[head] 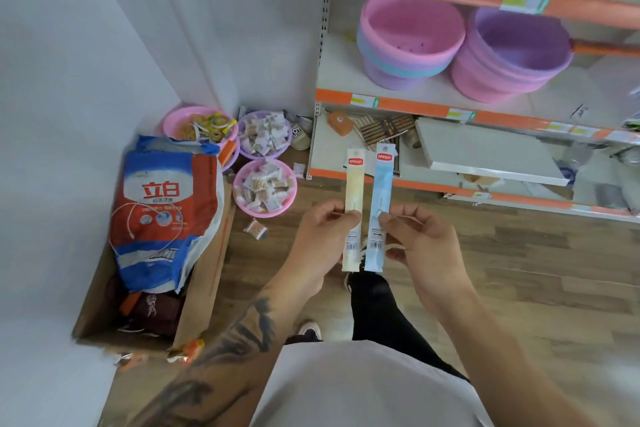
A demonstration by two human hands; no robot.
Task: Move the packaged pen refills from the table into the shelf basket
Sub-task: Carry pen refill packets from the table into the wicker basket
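left hand point(323, 230) pinches yellow refill pack point(354, 208), right hand point(420, 236) pinches blue refill pack point(380, 208); label print illegible.

Both your arms reach forward, bare, the left forearm tattooed. Your left hand point(323, 229) pinches the yellow refill pack point(353, 208) between thumb and fingers. Your right hand point(424, 239) pinches the blue refill pack point(380, 204) likewise. Both packs stand upright, side by side.

Tattooed left forearm point(239, 333); white shirt point(363, 388)
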